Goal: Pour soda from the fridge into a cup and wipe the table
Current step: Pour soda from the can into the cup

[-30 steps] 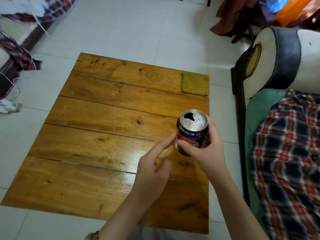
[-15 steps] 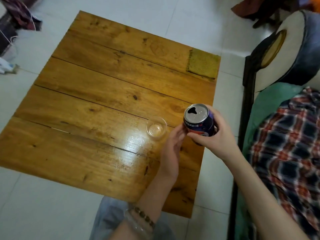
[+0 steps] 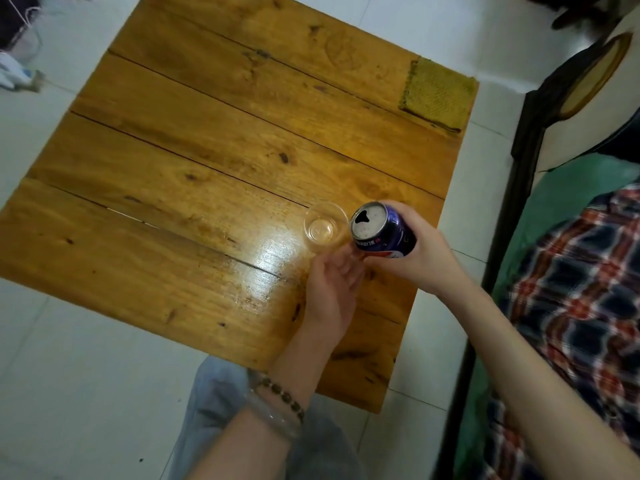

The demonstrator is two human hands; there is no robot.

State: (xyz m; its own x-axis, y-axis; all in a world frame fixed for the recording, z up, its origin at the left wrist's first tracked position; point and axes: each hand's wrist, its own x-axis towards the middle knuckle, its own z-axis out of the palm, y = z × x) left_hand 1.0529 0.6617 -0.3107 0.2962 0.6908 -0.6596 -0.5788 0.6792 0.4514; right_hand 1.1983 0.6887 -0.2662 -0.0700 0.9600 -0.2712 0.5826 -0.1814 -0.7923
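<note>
Since half a second ago we have brought the can to the rim of the cup and tipped its opening toward it; we judge the pour imminent, with no soda in the cup yet. The right hand is clamped around the can. The left hand steadies the cup's near side, fingers loosely curled. The cloth lies at the far corner of the table, well apart; nothing blocks the pour

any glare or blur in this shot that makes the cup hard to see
Head view: a bright glare patch lies on the table just left of the clear cup, whose rim stays readable; the right hand and can are slightly motion-blurred; straight edges bow from wide-angle distortion.
</note>
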